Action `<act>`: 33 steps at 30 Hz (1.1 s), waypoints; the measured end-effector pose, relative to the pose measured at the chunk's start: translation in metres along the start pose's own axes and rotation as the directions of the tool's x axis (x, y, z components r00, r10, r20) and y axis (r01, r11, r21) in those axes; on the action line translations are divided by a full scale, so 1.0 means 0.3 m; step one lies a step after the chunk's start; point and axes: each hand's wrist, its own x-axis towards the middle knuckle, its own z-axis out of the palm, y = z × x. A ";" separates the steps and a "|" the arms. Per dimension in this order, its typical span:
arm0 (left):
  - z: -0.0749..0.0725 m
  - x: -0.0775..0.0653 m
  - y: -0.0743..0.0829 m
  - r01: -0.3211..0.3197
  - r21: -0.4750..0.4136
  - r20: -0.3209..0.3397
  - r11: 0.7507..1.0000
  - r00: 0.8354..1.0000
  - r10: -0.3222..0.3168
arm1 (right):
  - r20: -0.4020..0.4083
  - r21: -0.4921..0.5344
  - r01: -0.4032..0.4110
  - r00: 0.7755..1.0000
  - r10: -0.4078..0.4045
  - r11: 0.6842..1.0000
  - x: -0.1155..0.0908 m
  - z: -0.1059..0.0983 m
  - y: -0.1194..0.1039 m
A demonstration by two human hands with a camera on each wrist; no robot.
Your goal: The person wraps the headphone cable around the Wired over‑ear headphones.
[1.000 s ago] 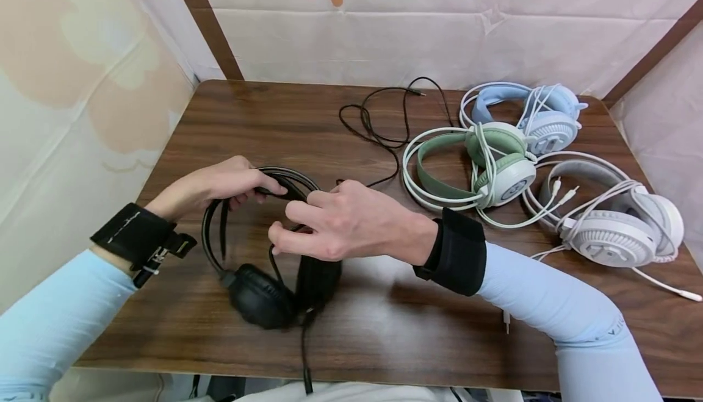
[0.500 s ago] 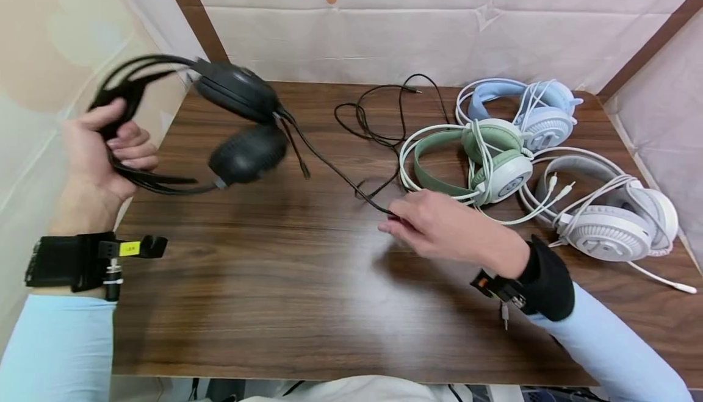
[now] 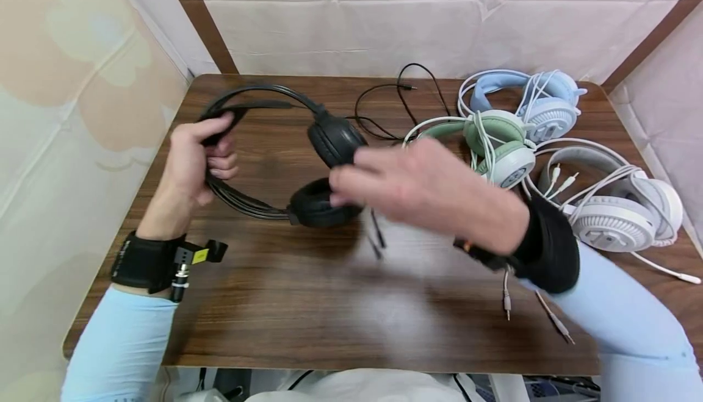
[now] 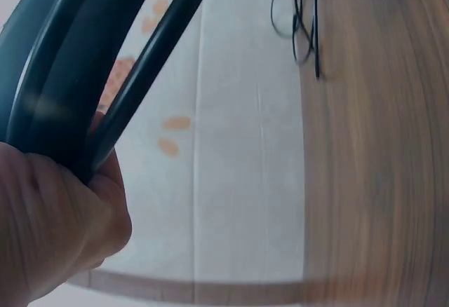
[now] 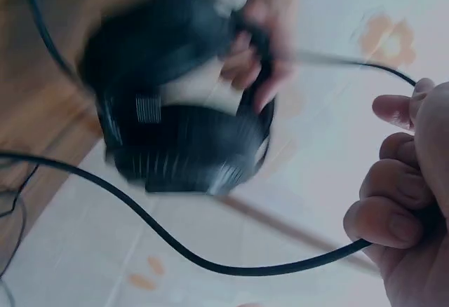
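My left hand (image 3: pixel 189 161) grips the headband of a pair of black headphones (image 3: pixel 336 139), holding it above the left half of the table. The ear cups point right, one above the other in the head view. My right hand (image 3: pixel 423 179), blurred, is just right of the cups and overlaps the lower one there. In the right wrist view its curled fingers hold the black headphone cable (image 5: pixel 231 270), which runs out of the fist at two places. The left wrist view shows the left fingers (image 4: pixel 105 209) wrapped round the padded band and a thin outer hoop.
Light blue headphones (image 3: pixel 549 118), green-and-white headphones (image 3: pixel 511 167) and grey-white headphones (image 3: pixel 615 231) lie at the right with wrapped white cables. A loose black cable (image 3: pixel 379 88) trails across the back. Loose plugs (image 3: pixel 506 304) lie near the right forearm.
My left hand lifted the black headphones off to the far left, then came back right and lower. The right hand reached right along the cable and is back near the ear cups.
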 end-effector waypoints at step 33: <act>0.148 0.131 -0.083 0.052 -0.697 -0.215 0.715 0.936 -0.278 | 0.219 0.087 -0.402 0.900 0.376 0.911 -0.113 0.174 0.082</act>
